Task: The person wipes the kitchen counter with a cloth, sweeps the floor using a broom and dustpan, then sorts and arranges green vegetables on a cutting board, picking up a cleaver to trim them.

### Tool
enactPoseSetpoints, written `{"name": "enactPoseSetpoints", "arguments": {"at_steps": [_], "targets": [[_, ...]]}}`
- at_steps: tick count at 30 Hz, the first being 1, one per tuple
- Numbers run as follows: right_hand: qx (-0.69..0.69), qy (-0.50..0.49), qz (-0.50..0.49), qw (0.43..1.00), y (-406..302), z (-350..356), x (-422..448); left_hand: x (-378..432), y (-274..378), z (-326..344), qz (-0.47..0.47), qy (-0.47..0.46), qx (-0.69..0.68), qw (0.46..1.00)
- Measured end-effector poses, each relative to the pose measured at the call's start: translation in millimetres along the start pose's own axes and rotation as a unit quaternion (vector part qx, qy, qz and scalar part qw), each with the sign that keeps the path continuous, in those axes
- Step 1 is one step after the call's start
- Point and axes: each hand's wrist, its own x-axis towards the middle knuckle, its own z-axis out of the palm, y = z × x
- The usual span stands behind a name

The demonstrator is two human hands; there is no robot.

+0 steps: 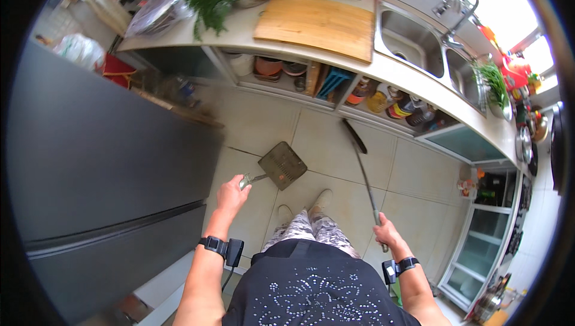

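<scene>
My left hand (pixel 233 194) grips the handle of a dark dustpan (pixel 283 166), whose flat pan is over the tiled floor ahead and to the left of my feet. Whether the pan touches the tiles I cannot tell. In my right hand (pixel 388 231) is the handle of a long broom (pixel 368 182). Its narrow dark brush head (pixel 354 136) reaches forward to the floor near the base of the lower cabinets. Brush and dustpan are well apart, with pale tiles (pixel 332 151) between them.
A grey refrigerator (pixel 112 146) stands close on my left. Ahead, the counter bears a wooden cutting board (pixel 316 25), leafy greens (pixel 215 0) and a double steel sink (pixel 411 38). Bottles (pixel 382 99) fill an open lower cabinet. A glass-fronted cabinet (pixel 478 245) stands on the right.
</scene>
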Motion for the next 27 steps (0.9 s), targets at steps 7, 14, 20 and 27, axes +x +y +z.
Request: {"name": "enactPoseSetpoints", "arguments": {"at_steps": [7, 14, 20, 27], "targets": [[-0.1, -0.069, -0.123, 0.985, -81, 40, 4, -62, -73, -38, -0.132, 0.024, -0.01, 0.991], [-0.269, -0.025, -0.271, 0.924, -219, 102, 82, -113, -149, -43, -0.203, 0.075, -0.016, 0.976], [-0.434, -0.005, -0.34, 0.834, -266, 194, 142, -139, -176, -37, -0.264, 0.065, -0.034, 0.962], [-0.598, -0.078, -0.261, 0.754, -196, 131, 48, -156, -197, -29, -0.265, 0.082, -0.034, 0.96]]}}
